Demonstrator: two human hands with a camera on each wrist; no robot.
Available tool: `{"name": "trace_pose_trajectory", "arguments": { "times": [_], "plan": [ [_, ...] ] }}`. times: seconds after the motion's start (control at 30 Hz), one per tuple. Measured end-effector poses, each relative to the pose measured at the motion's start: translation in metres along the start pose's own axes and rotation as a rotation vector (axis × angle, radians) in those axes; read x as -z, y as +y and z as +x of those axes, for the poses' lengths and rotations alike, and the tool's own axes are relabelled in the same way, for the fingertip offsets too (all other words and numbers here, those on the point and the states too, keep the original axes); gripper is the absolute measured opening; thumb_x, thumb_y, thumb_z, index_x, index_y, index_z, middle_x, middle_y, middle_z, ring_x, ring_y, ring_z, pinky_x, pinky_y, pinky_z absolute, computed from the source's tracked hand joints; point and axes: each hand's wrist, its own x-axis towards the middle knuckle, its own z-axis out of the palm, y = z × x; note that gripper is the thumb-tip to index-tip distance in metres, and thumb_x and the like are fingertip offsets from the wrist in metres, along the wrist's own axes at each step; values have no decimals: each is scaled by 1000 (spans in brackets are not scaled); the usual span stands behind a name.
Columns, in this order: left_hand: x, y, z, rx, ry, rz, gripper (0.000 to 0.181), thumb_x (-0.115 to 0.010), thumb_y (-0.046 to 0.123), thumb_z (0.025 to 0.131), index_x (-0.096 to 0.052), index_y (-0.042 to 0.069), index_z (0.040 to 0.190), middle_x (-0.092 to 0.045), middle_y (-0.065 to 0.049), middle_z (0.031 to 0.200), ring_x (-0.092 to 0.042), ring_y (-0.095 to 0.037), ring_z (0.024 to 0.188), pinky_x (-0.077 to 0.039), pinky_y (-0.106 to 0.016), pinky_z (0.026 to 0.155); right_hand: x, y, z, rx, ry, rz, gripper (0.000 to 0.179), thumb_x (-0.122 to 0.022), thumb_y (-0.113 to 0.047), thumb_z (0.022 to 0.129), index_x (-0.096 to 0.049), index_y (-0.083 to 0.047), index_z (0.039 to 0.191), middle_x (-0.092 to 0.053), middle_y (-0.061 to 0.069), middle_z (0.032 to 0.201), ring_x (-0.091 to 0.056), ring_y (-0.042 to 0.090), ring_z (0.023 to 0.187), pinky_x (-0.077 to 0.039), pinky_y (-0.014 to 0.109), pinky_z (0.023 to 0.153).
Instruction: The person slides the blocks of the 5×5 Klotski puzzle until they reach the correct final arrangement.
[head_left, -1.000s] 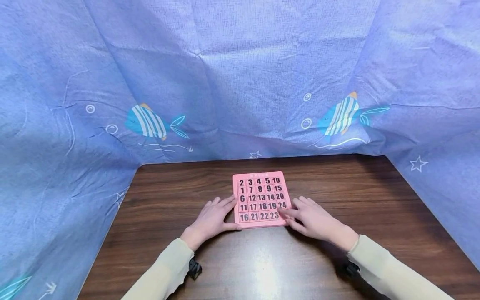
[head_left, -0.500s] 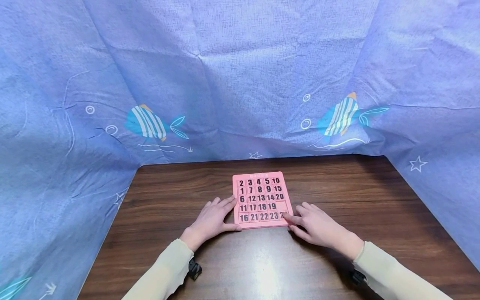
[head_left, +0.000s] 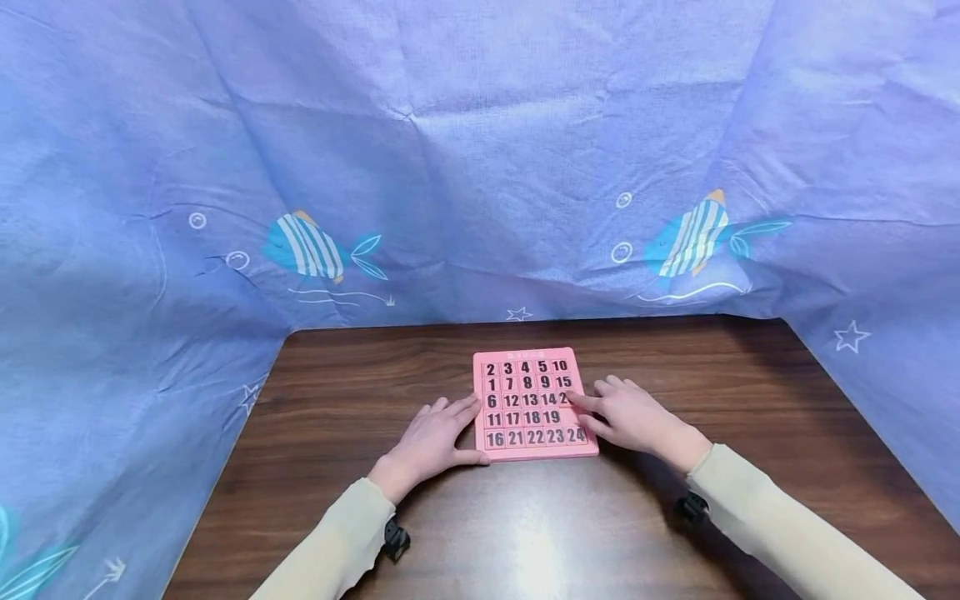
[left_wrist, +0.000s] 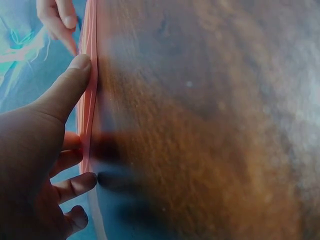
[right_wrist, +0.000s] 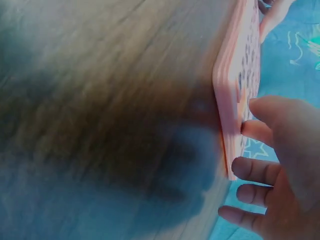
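A pink sliding number puzzle (head_left: 537, 453) lies flat on the brown table, its black-numbered tiles in rows. Its one vacant cell is at the right end of the fourth row, below the 20 tile. My left hand (head_left: 431, 438) rests at the puzzle's left side, fingertips on the left edge and thumb at the near left corner. In the left wrist view, the left thumb (left_wrist: 70, 87) lies against the pink edge. My right hand (head_left: 630, 417) touches the puzzle from the right; its index fingertip partly covers the 20 tile, and its other fingers are loosely bent.
Dark wood-grain table (head_left: 337, 375) surrounds the puzzle. A blue cloth (head_left: 487, 167) printed with fish and stars hangs behind the table and at both sides. Small black wrist devices (head_left: 395, 538) hang under both sleeves.
The 24 tile has slid down into the bottom right cell, leaving the cell above it vacant. My right index finger has then moved up to the 20 tile. My left hand has stayed put.
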Motion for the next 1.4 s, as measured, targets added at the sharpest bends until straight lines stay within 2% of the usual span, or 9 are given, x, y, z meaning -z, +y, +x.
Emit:
{"name": "trace_pose_trajectory", "arguments": {
  "times": [0.1,0.3,0.4,0.53,0.7,0.83,0.97,1.23,1.4],
  "plan": [
    [-1,1,0,1,-7,-8,93,-55,74,73,-37,17,145,-35,1,149,-37,-33,129,-30,-55,100,-1,-1,-4,18,-17,13,37,-64,-35,86,-67,-21,120,-49,-3,73,-39,17,66,-33,32,60],
    [-2,0,0,6,-3,-11,93,-54,74,73,-37,17,145,-34,1,150,-36,-33,129,-29,-56,100,-1,-6,-18,115,46,12,34,-65,-32,85,-68,-23,118,-43,-8,69,-37,14,65,-30,30,58],
    [-3,0,1,1,2,-8,93,-54,74,74,-37,17,145,-33,1,150,-37,-32,128,-30,-56,100,-1,-5,-21,138,68,9,34,-65,-31,84,-68,-24,117,-42,-9,70,-37,13,66,-30,30,58],
    [-2,1,2,-4,6,-1,93,-54,74,74,-37,17,145,-34,1,150,-38,-31,127,-31,-54,99,-3,0,-15,84,73,13,32,-64,-32,85,-68,-23,116,-43,-7,73,-40,15,67,-32,31,60],
    [-2,1,3,-10,9,8,93,-55,74,74,-38,16,145,-36,0,149,-41,-28,122,-34,-50,97,-5,12,3,-15,16,12,40,-61,-34,88,-62,-20,125,-49,-1,76,-46,20,70,-38,37,64],
    [-2,2,4,-8,16,11,93,-55,74,73,-39,16,144,-37,1,148,-43,-26,120,-35,-48,95,-7,19,12,-28,-29,1,43,-60,-37,89,-60,-19,128,-53,2,79,-46,21,73,-39,39,65],
    [-2,1,3,-7,14,12,93,-54,75,73,-39,17,145,-36,1,149,-41,-28,123,-34,-50,97,-6,16,12,-33,-69,9,43,-59,-38,89,-61,-20,128,-55,5,81,-46,22,74,-40,40,68],
    [-3,-1,3,-23,26,17,93,-55,74,73,-39,16,144,-37,0,148,-41,-29,123,-34,-50,97,-7,4,-5,36,-1,20,40,-61,-36,88,-64,-19,124,-51,-2,76,-41,18,68,-35,33,61],
    [-3,-2,3,-24,19,16,93,-54,74,73,-39,16,145,-37,0,148,-41,-29,122,-34,-49,96,-7,7,4,32,52,45,35,-63,-34,88,-68,-16,117,-53,-1,78,-44,18,69,-37,35,62]
  ]
}}
